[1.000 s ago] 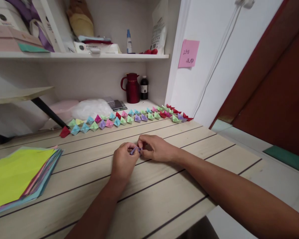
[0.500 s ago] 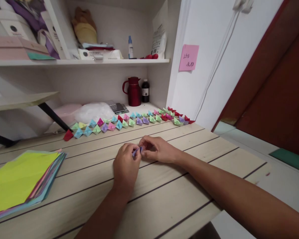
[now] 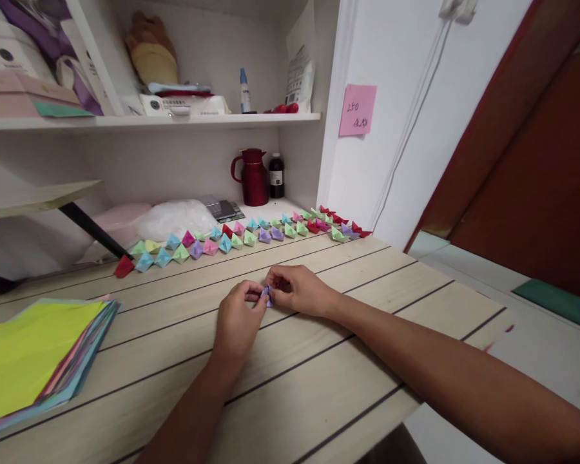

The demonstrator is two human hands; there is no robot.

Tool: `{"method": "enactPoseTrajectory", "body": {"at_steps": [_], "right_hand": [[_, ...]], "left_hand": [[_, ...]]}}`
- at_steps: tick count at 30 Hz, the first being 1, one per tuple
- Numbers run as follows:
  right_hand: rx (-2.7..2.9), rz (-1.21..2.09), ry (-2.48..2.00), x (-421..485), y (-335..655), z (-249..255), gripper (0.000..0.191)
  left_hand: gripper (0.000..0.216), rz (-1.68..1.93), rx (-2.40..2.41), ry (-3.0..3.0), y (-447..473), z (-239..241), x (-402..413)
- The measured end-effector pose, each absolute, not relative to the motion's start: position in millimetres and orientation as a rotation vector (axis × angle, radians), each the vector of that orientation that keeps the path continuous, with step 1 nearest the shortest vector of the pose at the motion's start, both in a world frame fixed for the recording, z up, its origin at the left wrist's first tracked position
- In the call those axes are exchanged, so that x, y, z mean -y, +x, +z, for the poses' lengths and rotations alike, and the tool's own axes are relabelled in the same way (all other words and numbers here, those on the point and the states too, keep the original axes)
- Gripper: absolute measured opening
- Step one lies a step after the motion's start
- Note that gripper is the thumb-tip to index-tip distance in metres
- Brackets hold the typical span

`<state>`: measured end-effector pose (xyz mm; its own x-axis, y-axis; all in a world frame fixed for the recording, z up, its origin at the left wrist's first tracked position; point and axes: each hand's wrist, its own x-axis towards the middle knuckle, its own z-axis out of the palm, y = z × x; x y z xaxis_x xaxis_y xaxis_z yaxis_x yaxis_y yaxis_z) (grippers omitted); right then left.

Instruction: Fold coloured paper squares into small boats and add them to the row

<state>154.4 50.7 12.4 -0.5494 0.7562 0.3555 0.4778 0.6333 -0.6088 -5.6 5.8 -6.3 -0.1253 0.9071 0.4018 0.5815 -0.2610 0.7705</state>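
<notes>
A small folded piece of purple paper (image 3: pixel 269 298) is pinched between my two hands, above the middle of the striped wooden table (image 3: pixel 314 380). My left hand (image 3: pixel 239 316) grips its left side between thumb and fingers. From the right, my right hand (image 3: pixel 299 290) holds the other side, fingertips close to those of my left. Much of the paper is hidden behind the fingers, so its full shape does not show. Beyond the hands, several folded paper boats (image 3: pixel 225 243) in many colours stand in rows along the table's back.
A stack of coloured paper (image 3: pixel 38 354), yellow on top, lies at the left. Behind the boats are a plastic bag (image 3: pixel 176 219), a dark red jug (image 3: pixel 255 179) and a dark bottle (image 3: pixel 276 175). A pink note (image 3: pixel 357 109) sticks to the wall.
The purple paper has turned between my fingers and shows more below the fingertips. Both hands stay close together. The whole view has shifted slightly.
</notes>
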Motion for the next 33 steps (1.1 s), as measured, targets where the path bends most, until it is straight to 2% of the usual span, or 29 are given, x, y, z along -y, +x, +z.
{"method": "enactPoseTrajectory", "body": {"at_steps": [3, 8, 14, 24, 33], "right_hand": [[2.251, 0.618, -0.888, -51.3, 154.7, 12.0, 0.017], [2.276, 0.629, -0.72, -48.2, 150.7, 12.3, 0.037], [2.294, 0.635, -0.779, -46.4, 147.5, 12.5, 0.032], [2.219, 0.649, -0.781, -48.9, 147.0, 7.6, 0.046], [2.208, 0.771, -0.774, -48.7, 148.6, 8.1, 0.051]], "left_hand": [[0.003, 1.309, -1.692, 1.804, -5.7, -4.9, -4.5], [0.01, 1.254, -1.729, 1.811, -5.8, -3.4, -3.5], [0.01, 1.209, -1.734, 1.843, -5.2, -5.4, -3.7], [0.007, 1.263, -1.754, 1.832, -4.8, -5.1, -4.9], [0.001, 1.235, -1.829, 1.991, -7.0, -5.7, -7.7]]}}
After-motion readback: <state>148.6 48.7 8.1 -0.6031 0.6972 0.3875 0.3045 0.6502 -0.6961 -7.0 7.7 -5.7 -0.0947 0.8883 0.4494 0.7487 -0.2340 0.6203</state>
